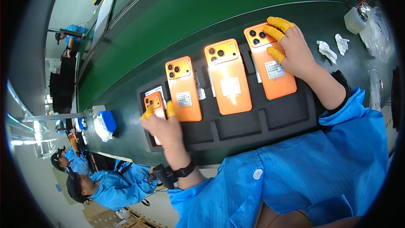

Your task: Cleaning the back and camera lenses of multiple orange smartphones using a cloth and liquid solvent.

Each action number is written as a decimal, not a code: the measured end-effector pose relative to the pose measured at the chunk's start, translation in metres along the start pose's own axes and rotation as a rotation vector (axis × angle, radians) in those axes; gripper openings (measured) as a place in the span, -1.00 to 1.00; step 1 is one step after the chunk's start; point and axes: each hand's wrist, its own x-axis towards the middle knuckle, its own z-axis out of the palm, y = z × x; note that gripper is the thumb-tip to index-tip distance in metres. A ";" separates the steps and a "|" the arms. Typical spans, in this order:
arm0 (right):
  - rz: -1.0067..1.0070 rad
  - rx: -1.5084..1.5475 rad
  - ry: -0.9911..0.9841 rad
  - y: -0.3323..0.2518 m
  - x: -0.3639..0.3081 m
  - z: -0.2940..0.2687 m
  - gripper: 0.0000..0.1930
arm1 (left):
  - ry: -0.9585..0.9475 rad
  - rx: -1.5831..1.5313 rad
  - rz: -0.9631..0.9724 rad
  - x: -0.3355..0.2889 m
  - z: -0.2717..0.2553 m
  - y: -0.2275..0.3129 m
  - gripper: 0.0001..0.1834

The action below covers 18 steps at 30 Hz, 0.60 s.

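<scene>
Four orange phones lie backs up, in a row across a black foam tray. My left hand, in yellow finger cots, is at the leftmost phone, with its fingers on either side of it; the palm hides the lower part. My right hand, also in yellow finger cots, rests over the upper right of the rightmost phone, its fingers spread near the camera lenses. Between the hands lie a second phone and a third phone. White labels show on the phone backs.
The tray sits on a green bench. Crumpled white tissues, a dispenser bottle and clear plastic bags lie at the right. A blue bin stands left. Co-workers in blue sit beyond the bench's left end.
</scene>
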 end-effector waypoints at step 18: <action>0.056 -0.075 0.027 -0.005 0.004 -0.007 -0.53 | -0.224 0.232 0.080 -0.009 -0.009 -0.053 -0.30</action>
